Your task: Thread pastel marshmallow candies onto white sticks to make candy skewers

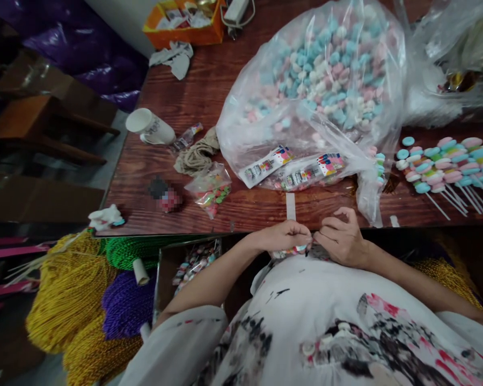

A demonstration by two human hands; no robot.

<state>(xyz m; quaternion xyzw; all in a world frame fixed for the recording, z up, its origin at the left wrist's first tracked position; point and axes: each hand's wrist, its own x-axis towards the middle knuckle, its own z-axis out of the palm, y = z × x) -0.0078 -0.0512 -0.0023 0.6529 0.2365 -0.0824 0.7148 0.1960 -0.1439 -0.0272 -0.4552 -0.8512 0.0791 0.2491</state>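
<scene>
While both hands meet at the desk (209,91) edge, the left hand (286,236) and right hand (340,238) pinch a small candy packet (292,250) between closed fingers, best held low and steady against the lap, with short, controlled fingertip movements.

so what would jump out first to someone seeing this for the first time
The big clear bag of pastel sweets in the middle of the wooden table draws the eye first, then the row of sweet sticks at the right edge. Close to the body, the left hand and right hand pinch a small packet together.
</scene>
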